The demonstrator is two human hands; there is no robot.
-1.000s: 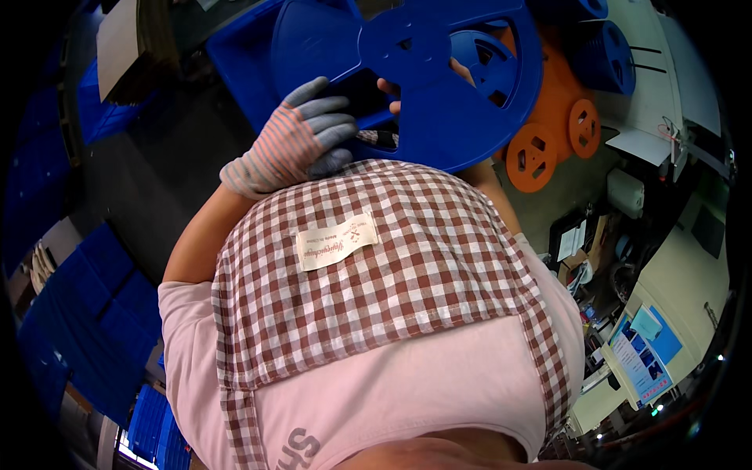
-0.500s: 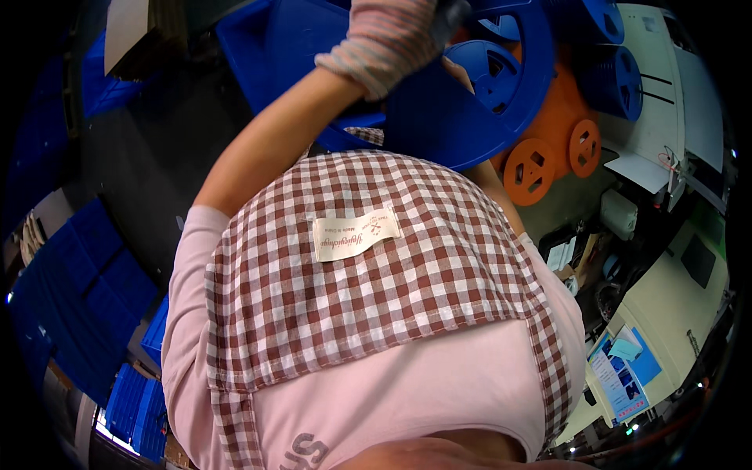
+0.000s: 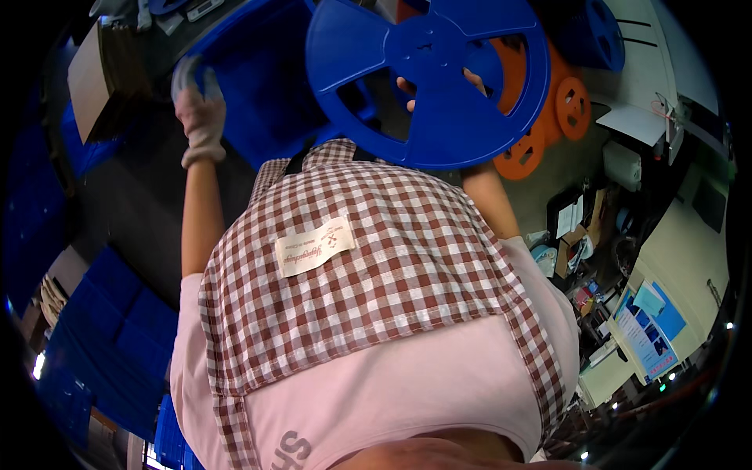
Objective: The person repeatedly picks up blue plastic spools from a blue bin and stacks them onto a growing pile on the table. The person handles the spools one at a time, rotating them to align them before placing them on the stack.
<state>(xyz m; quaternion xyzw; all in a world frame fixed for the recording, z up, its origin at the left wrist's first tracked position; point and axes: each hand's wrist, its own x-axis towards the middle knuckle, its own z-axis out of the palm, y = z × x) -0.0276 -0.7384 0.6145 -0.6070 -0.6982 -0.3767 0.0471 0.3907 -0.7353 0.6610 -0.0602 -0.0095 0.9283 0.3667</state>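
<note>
Blue crates [image 3: 94, 345] line the dark floor at left. Gloved, the left hand [image 3: 200, 106] grips the rim of a blue bin [image 3: 266, 86], fingers curled over it. Partly hidden, the right hand [image 3: 439, 82] holds a large blue spoked reel [image 3: 427, 78] upright before orange reels [image 3: 560, 113]; its fingers show through the spokes.

We are finding the near middle blocked by our own checked apron [image 3: 376, 266]. Far ahead, the big blue reel [image 3: 439, 78] is filling the middle and hiding most of our right hand [image 3: 435, 82]. Orange reels [image 3: 548, 117] are crowding the far right. Our gloved left hand [image 3: 200, 113] is lying at the rim of the blue bin [image 3: 258, 86], with dark open floor to its left.
</note>
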